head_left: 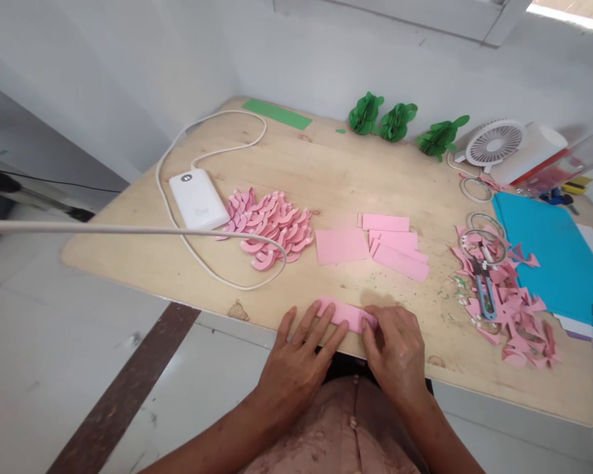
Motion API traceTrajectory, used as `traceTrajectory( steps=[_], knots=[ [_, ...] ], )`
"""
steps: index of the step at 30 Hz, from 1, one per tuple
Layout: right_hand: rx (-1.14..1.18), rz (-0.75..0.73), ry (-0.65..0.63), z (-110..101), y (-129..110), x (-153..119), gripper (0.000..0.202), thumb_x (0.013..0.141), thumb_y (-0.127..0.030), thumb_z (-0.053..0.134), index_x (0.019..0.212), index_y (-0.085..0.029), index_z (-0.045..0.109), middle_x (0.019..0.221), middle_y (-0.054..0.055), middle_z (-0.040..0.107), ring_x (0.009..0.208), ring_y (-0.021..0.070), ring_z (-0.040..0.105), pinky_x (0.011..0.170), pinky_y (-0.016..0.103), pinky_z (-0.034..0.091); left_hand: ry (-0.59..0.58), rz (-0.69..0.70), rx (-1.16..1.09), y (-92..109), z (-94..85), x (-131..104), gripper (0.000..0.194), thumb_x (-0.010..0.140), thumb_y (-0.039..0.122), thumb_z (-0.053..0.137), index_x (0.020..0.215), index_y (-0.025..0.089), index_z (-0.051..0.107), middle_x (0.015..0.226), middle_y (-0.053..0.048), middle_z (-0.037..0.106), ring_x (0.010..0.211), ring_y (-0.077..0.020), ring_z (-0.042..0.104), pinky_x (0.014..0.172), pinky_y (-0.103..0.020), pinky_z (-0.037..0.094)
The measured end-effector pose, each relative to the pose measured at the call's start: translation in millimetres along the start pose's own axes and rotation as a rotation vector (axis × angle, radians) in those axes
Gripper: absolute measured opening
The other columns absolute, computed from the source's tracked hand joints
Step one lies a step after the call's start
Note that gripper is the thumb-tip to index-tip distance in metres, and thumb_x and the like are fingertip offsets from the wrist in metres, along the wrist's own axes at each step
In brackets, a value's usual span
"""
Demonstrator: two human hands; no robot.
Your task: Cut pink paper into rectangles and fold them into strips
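Note:
A folded-looking pink paper strip (344, 315) lies at the table's near edge. My left hand (296, 355) rests with spread fingers, their tips on the strip's left part. At the strip's right end, my right hand (394, 345) pinches it between thumb and bent fingers. Beyond the strip are a flat pink sheet (342, 245) and several overlapping pink rectangles (400, 253). A pile of wavy pink cut pieces (277, 227) sits to their left.
A white power bank (198, 199) with a looping cable stands left. Scissors (485, 293) lie on pink scraps (528, 322), beside blue sheets (553, 257). Green paper shapes (398, 122), a green strip (277, 114) and a small fan (495, 145) line the back.

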State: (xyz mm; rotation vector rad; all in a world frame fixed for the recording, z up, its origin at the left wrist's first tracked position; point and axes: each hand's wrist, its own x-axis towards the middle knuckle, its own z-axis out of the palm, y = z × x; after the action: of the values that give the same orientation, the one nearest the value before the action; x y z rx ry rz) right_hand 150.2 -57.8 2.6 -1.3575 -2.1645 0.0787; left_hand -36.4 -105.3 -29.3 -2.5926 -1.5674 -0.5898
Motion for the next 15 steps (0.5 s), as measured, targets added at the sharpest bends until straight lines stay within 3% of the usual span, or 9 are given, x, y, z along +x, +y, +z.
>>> traceTrajectory(
  steps=[15],
  knots=[
    [-0.003, 0.016, -0.006, -1.1, -1.3, 1.1, 0.012, 0.09, -0.018, 0.051, 0.095, -0.018, 0.062, 0.074, 0.004, 0.062, 0.076, 0.0198, 0.056, 0.073, 0.034, 0.041, 0.005, -0.001, -0.002, -0.7, 0.5, 0.1, 0.05, 0.088, 0.03, 0.054, 0.137, 0.027, 0.048, 0.147, -0.008, 0.043, 0.139, -0.0288, 0.033, 0.115, -0.052, 0.014]
  ],
)
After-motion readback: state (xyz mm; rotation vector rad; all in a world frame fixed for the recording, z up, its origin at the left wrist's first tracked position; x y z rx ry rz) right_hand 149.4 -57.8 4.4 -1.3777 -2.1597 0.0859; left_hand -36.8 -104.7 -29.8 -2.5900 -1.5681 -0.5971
